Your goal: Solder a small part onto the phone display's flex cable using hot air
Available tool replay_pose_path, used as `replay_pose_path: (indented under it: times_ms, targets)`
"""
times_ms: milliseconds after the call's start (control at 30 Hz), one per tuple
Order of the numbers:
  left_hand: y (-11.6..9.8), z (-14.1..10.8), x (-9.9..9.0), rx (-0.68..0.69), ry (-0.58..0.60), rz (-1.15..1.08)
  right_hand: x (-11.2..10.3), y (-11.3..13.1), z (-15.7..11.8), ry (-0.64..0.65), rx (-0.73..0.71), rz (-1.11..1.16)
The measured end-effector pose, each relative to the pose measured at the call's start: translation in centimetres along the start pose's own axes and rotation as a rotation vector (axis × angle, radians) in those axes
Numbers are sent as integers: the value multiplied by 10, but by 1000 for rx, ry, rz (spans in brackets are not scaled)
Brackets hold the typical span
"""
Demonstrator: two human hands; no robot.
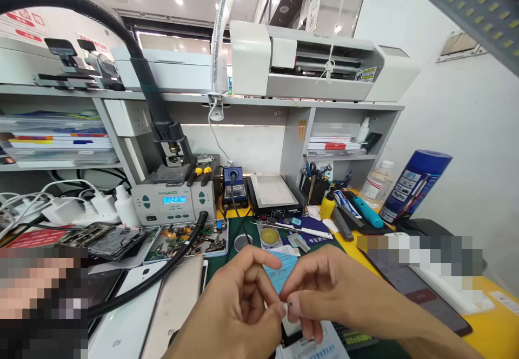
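My left hand (243,305) and my right hand (328,294) meet at the lower middle of the head view. Thumbs and forefingers of both are pinched together around a tiny dark and silvery part (287,304), too small to name. Under the fingertips lies a small whitish piece with a black edge (291,326). Beneath it is a pale printed sheet (320,345). A light blue sheet (280,270) shows between the hands, just beyond the fingertips.
A tray of circuit boards (219,240) and phones (130,305) lie left, crossed by a black hose (162,272). Behind stand a hot-air station (174,205) and hot plate (273,191). At right are a large phone (421,288) and blue can (416,186).
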State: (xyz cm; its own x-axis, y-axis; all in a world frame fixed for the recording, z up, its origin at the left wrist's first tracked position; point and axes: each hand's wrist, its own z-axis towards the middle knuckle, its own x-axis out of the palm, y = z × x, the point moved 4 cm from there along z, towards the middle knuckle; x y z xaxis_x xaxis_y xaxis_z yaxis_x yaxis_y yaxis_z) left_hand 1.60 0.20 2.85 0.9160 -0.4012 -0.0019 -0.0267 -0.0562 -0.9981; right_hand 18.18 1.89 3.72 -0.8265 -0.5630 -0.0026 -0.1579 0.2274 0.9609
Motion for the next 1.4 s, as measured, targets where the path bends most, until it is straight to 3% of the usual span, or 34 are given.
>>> replay_pose_path:
  times_ms: [233,467,633,1400]
  targets:
    - [7,0,1,-45,-3,156,3,-15,0,107,32,149]
    - [20,2,-2,-45,-29,118,7,-18,1,-38,75,84]
    - [21,2,-7,-74,16,35,7,-22,5,-37,56,210]
    - [19,3,-4,-70,-3,7,9,-22,5,-58,71,173]
